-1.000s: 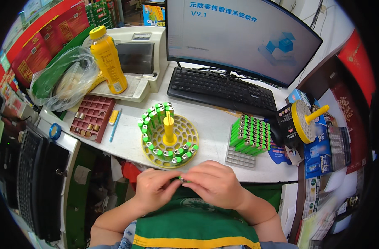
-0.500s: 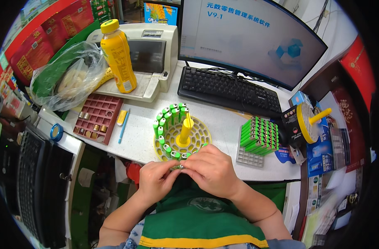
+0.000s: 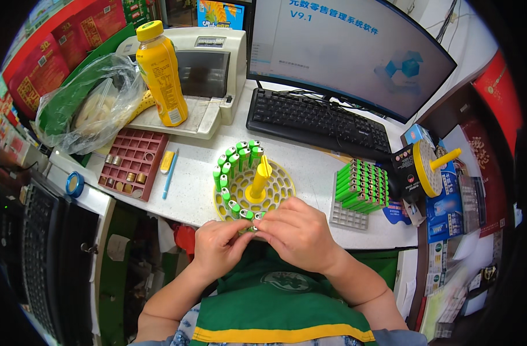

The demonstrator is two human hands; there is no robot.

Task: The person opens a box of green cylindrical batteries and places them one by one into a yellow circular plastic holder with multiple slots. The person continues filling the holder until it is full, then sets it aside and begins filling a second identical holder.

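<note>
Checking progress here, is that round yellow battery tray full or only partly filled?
Partly filled. Green batteries stand along the left arc of the round yellow tray; its right side shows empty holes.

Lit curved monitor point(image 3: 356, 52) behind a black keyboard point(image 3: 318, 122), white and pale blue.
Yellow-labelled bottle point(image 3: 161, 75) at left; red packages point(image 3: 30, 69) far left; blue boxes point(image 3: 445, 202) at right.

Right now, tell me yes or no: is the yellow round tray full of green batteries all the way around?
No: green batteries stand only along the left side of the yellow round tray; its right-side holes are empty.
</note>
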